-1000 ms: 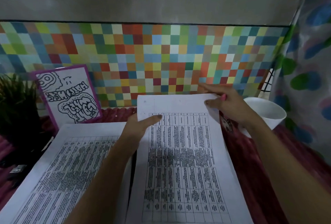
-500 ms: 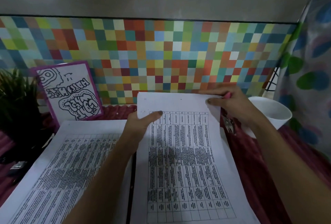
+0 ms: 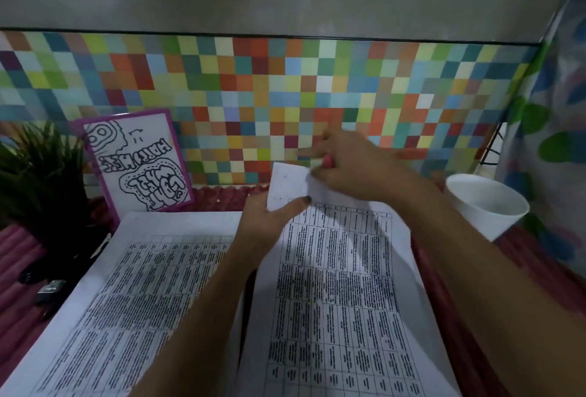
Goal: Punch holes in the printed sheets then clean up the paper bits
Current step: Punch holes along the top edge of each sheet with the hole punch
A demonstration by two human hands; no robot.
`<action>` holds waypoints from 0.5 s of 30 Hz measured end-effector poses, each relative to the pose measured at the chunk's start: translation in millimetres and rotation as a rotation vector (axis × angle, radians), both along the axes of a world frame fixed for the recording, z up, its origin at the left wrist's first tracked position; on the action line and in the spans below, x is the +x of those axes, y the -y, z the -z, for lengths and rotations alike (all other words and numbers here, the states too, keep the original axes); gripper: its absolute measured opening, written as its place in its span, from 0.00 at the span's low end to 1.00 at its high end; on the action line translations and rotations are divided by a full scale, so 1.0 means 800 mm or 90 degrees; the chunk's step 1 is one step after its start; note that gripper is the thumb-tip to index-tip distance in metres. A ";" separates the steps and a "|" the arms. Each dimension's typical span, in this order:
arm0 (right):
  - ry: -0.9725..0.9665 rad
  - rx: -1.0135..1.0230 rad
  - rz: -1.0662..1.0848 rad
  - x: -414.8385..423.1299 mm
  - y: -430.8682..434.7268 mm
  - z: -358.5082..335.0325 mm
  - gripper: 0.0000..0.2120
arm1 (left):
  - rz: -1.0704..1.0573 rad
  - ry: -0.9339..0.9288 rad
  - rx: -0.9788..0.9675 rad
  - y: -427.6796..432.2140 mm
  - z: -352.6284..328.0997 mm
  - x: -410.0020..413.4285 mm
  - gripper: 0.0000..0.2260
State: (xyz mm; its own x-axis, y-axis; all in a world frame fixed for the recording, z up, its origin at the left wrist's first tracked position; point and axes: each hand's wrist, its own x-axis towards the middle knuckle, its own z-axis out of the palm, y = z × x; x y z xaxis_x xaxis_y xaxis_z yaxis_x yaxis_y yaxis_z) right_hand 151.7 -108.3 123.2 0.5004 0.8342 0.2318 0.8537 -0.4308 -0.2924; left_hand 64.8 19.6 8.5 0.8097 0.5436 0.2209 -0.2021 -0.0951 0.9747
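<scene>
The printed sheet (image 3: 342,301) lies right of centre on the table (image 3: 19,250), its far edge raised and curling off the surface. The left hand (image 3: 266,219) pinches that edge near its left corner, thumb on top; the right hand (image 3: 352,168), blurred, looks to have its fingers (image 3: 323,151) closed on the same edge further right. The step seems to be lifting one sheet free for punching. It would go best if both hands rose evenly, keeping the edge straight and uncreased, and took only this sheet. The second stack (image 3: 133,285) at lower left should stay apart. No punch is clearly in view. The white cup (image 3: 485,206) at right could be knocked
</scene>
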 end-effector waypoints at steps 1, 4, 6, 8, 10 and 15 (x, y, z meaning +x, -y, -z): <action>-0.013 -0.024 -0.010 -0.008 -0.008 0.002 0.05 | -0.003 0.006 0.005 0.000 0.000 -0.001 0.09; -0.007 -0.030 -0.038 -0.010 -0.020 0.014 0.10 | -0.013 0.023 -0.005 -0.001 -0.001 -0.002 0.04; -0.022 0.000 -0.041 -0.010 -0.023 0.018 0.13 | -0.021 0.037 -0.006 -0.002 -0.003 -0.003 0.06; -0.044 0.038 -0.023 -0.012 -0.026 0.020 0.16 | -0.013 0.036 -0.018 -0.003 -0.002 -0.001 0.05; -0.077 0.066 0.007 -0.011 -0.028 0.023 0.18 | -0.006 0.022 -0.004 -0.003 0.000 -0.001 0.03; -0.107 -0.027 0.184 0.032 0.000 0.018 0.06 | 0.000 -0.004 -0.028 -0.013 0.003 -0.003 0.08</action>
State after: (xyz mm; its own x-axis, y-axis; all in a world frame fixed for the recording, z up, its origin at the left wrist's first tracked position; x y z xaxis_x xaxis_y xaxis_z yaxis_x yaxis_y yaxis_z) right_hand 177.6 -108.3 108.8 0.7461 0.6592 0.0932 0.6354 -0.6633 -0.3953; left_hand 62.2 30.4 5.8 0.8110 0.5526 0.1920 -0.1964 -0.0519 0.9792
